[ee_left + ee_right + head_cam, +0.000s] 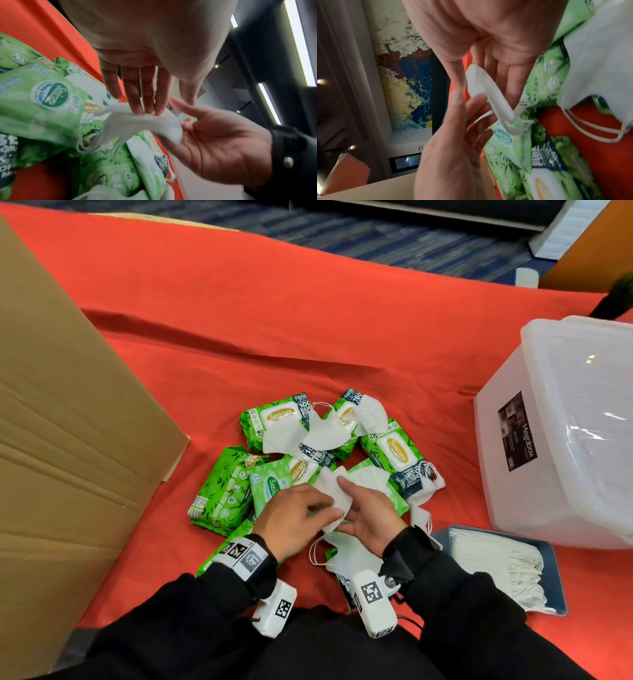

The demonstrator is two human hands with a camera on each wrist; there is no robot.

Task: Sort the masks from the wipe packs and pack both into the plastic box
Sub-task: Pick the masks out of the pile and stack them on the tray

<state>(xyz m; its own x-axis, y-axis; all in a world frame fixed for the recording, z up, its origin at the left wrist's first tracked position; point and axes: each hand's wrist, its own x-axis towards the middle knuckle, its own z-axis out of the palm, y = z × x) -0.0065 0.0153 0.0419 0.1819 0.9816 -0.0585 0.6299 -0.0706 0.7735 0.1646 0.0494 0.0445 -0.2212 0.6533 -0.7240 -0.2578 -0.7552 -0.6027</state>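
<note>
The right hand (373,515) is pinching a mask (329,491), the flat left hand (291,518) is touching it, and dangling strings (87,147) could be catching wipe packs (222,491) at nine o'clock.

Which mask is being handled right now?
On the red tablecloth, find the heap of green wipe packs. At its near edge, the right hand pinches a folded white fabric mask while the left hand touches it; the other white masks lie untouched.
</note>
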